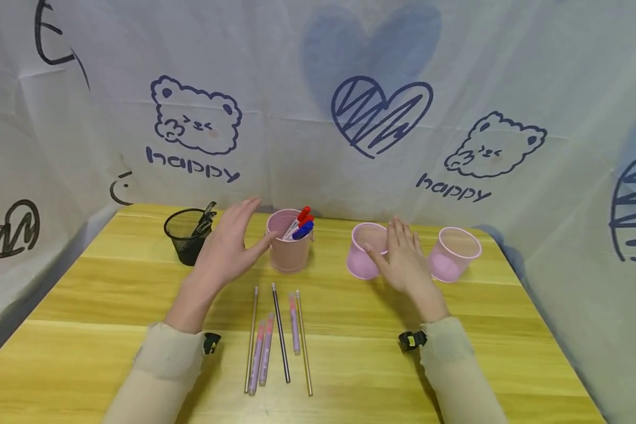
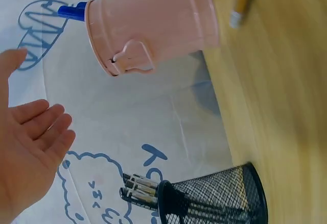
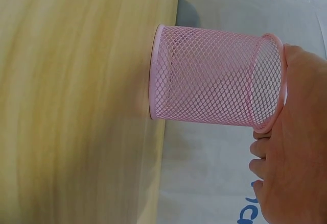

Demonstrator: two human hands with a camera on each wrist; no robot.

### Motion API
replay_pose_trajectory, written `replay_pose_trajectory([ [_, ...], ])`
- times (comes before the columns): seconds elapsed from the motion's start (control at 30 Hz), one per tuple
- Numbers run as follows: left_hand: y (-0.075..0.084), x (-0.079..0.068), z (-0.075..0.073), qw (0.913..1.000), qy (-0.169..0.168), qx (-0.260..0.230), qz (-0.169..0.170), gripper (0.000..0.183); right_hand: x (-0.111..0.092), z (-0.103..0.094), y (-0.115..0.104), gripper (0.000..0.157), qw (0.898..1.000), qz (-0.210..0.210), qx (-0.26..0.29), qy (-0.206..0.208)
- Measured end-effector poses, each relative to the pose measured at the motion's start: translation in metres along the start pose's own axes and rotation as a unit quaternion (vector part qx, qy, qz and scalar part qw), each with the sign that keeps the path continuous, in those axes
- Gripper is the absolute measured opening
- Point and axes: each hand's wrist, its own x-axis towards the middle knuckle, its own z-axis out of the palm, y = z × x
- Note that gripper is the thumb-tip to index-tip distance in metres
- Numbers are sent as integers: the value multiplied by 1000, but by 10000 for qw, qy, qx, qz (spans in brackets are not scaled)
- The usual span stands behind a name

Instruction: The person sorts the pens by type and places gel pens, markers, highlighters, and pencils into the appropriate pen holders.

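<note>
My left hand (image 1: 230,244) hovers, thumb spread from the fingers, between a black mesh pen cup (image 1: 189,250) and a pink bucket-shaped pen holder (image 1: 290,256). It holds nothing; the left wrist view shows its palm (image 2: 30,152) apart from both containers. Black pens (image 2: 138,191) stand in the mesh cup, red and blue markers (image 1: 303,227) in the bucket. My right hand (image 1: 405,265) is right at the rim of a pink mesh pen cup (image 3: 209,76), fingers extended together along its right side, thumb overlapping its front in the head view. That cup stands upright.
Another pink mesh cup (image 1: 452,256) stands just right of my right hand. Several slim pencils (image 1: 281,330) and pink-purple pens (image 1: 267,350) lie lengthwise on the wooden table (image 1: 360,377) between my forearms. A printed white cloth (image 1: 291,147) hangs behind the table.
</note>
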Motion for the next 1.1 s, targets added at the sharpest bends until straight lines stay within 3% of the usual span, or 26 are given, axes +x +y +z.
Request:
replay_pose_trajectory([
  [0.13, -2, -9, -1, 9998, 147, -29, 120, 60, 0, 0, 0, 101, 10000, 0, 30, -25],
  [0.47, -12, -29, 3, 9977, -368, 278, 506, 40, 1, -1, 1, 102, 9999, 5, 67, -78],
  [0.83, -30, -51, 19, 9793, -1105, 940, 1414, 34, 1, -4, -1, 100, 10000, -45, 32, -40],
  [1.1, -40, -62, 31, 9693, -1558, 1025, 1605, 32, 1, -1, 0, 101, 10000, -46, 52, -31],
])
